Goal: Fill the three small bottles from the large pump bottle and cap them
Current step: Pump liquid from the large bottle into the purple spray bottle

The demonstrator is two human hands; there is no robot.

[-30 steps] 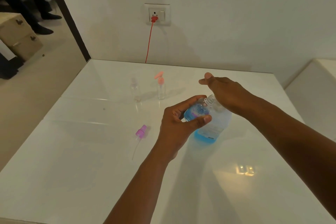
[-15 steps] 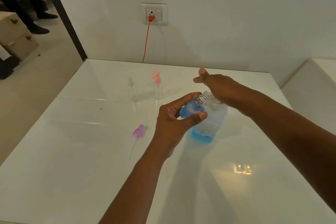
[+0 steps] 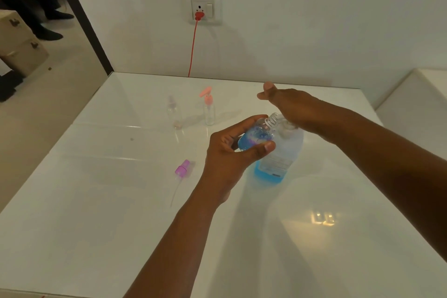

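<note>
White table point(image 3: 96, 225), left hand point(image 3: 232, 152) gripping small bottle point(image 3: 256, 135), right hand point(image 3: 290, 106) flat, open, hiding pump bottle point(image 3: 278, 159) top

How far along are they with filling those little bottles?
None looks finished. In hand: the left hand holds an uncapped small bottle with blue liquid at the large pump bottle, the right hand pressing the pump. Its purple spray cap lies on the table. Left: the capped pink-topped bottle and clear-topped bottle look empty.
</note>
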